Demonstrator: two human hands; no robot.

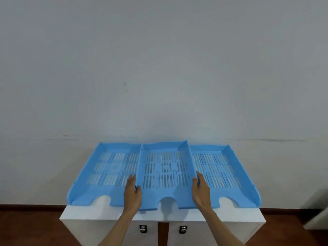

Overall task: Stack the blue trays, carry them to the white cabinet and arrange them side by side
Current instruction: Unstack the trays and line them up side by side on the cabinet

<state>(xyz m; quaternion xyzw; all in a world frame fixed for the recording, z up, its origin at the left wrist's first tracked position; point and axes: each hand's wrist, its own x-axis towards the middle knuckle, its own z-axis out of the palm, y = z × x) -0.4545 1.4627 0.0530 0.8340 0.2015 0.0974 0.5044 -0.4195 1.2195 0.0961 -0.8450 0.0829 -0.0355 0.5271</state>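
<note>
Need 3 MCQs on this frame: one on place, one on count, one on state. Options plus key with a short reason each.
1. Where do the blue trays sit?
A. on the wooden floor
B. on top of the white cabinet
C. on a wall shelf

2. How many blue trays are in view?
A. two
B. three
C. four

3. What is the state of the middle tray?
A. held at both sides, one hand on each
B. untouched, both hands away
C. held by one hand only

Key:
1 B: the trays rest across the cabinet's white top, against the wall.
2 B: left tray, middle tray and right tray lie in a row.
3 A: the left hand grips its left wall and the right hand grips its right wall; the middle tray's side walls overlap the neighbouring trays.
</note>
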